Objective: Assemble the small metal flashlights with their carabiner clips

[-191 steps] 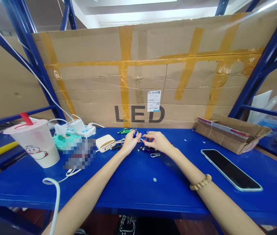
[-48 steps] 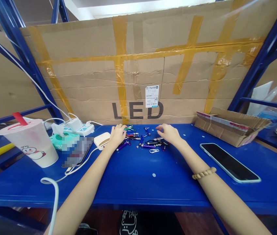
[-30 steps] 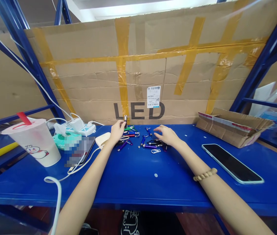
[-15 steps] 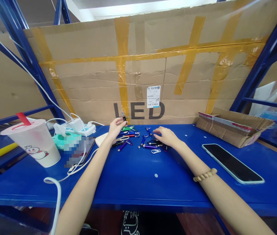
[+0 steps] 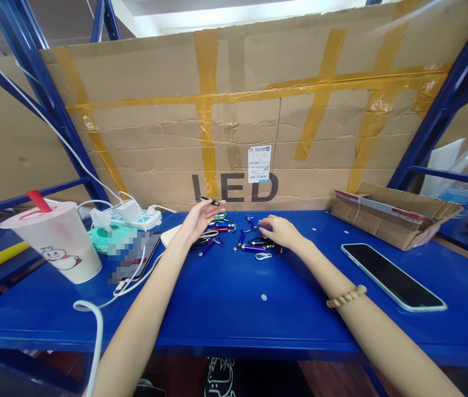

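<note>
The left hand [image 5: 199,220] grasps a slim, shiny black cylinder [image 5: 209,200] with its fingers, raised above the blue metal desk [image 5: 234,309] and tilted slightly, before the tall brown cardboard sheet [image 5: 155,143]. Near that hand, a purple metal tube [image 5: 206,247] lies on the desk among other small coloured tubes. The right hand [image 5: 282,231], fingers bent, is low over a cluster of black and purple tubes [image 5: 261,241]; I cannot tell whether it grips one. A silver carabiner clip [image 5: 263,256] lies just beside that cluster.
</note>
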### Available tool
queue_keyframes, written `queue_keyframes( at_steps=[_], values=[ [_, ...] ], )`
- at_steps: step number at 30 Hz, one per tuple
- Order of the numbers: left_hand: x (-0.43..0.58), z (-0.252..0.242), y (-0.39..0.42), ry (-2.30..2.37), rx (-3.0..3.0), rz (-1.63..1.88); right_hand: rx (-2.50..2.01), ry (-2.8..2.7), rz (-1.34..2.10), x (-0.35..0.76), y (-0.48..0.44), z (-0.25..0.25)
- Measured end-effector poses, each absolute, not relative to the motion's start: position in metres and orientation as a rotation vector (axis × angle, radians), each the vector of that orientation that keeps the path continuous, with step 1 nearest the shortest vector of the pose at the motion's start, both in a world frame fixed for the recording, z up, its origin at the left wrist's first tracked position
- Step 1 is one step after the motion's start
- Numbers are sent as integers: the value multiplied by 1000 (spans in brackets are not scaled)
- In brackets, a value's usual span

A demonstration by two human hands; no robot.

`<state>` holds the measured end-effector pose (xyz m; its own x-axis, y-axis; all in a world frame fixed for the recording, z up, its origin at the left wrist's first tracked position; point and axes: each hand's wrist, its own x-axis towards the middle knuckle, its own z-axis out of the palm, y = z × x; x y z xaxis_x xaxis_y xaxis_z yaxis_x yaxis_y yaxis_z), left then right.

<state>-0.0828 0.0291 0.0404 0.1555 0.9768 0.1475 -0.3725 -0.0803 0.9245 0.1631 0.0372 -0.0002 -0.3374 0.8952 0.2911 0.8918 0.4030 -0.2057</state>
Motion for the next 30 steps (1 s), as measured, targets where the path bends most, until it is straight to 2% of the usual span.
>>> queue_keyframes(
  at_steps=[6, 13, 20, 27, 30],
  values=[
    [-76, 36, 29, 790, 1239, 1302, -1446, -2265, 18, 160, 36, 1],
    [-58, 30, 18, 891, 1635, 1305, -1041, -2075, 35, 139, 9, 23],
    [-46, 21, 16, 1178, 2218, 1195, -853, -1892, 192, 121, 2, 23],
    [-39, 17, 12, 1119, 2308, 1182, -921, -1512, 676, 120, 12, 20],
    [-36, 17, 11, 1062, 2220, 1175, -942, -1461, 757, 121, 14, 20]
  ],
)
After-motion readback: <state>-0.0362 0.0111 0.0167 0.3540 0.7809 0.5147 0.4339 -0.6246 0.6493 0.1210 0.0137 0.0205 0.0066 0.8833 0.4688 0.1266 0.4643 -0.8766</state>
